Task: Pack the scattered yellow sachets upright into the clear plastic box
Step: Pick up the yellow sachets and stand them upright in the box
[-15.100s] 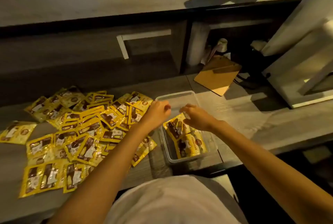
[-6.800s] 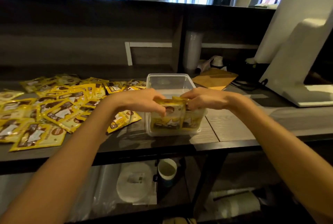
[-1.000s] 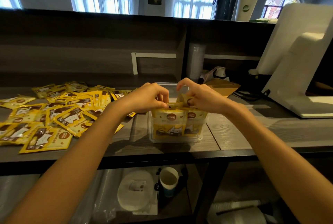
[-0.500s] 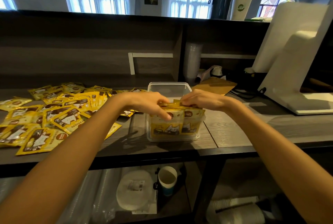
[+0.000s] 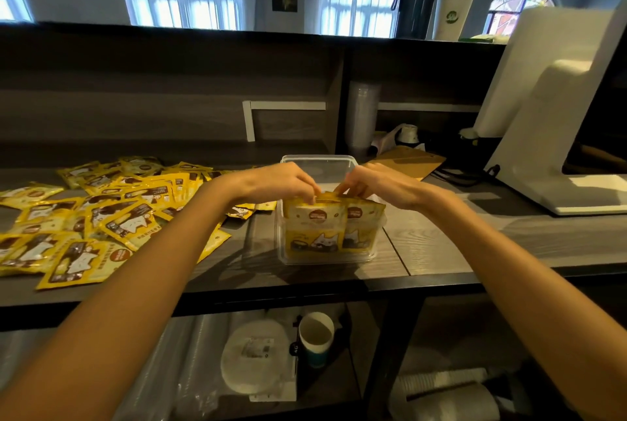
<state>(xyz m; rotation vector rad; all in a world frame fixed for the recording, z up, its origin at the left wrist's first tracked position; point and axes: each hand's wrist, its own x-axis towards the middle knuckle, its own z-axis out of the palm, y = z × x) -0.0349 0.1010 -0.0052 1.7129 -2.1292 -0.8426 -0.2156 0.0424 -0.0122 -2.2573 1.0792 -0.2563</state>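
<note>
Sitting below the clear plastic box (image 5: 319, 163), on a lower shelf: a paper cup (image 5: 317, 336), open end up, beside a wrapped stack of white discs (image 5: 252, 361). The box stands on the wooden table (image 5: 441, 251) near its front edge. Packed sachets (image 5: 319, 230) stand upright inside against the box's near wall, tops sticking above the rim. Left hand (image 5: 281, 181) and right hand (image 5: 376, 185) meet over the box, fingers curled down and pinching the sachets' top edges. Far half of the box looks empty. Loose sachets (image 5: 112, 217) lie flat and overlapping left of the box. A brown paper board (image 5: 407, 163) lies just behind-right of the box, with a stack of clear cups (image 5: 361, 118) behind it. A white stand (image 5: 549, 135) is far right of the box, and a tall white cup (image 5: 456, 0) sits on the high counter beyond.
</note>
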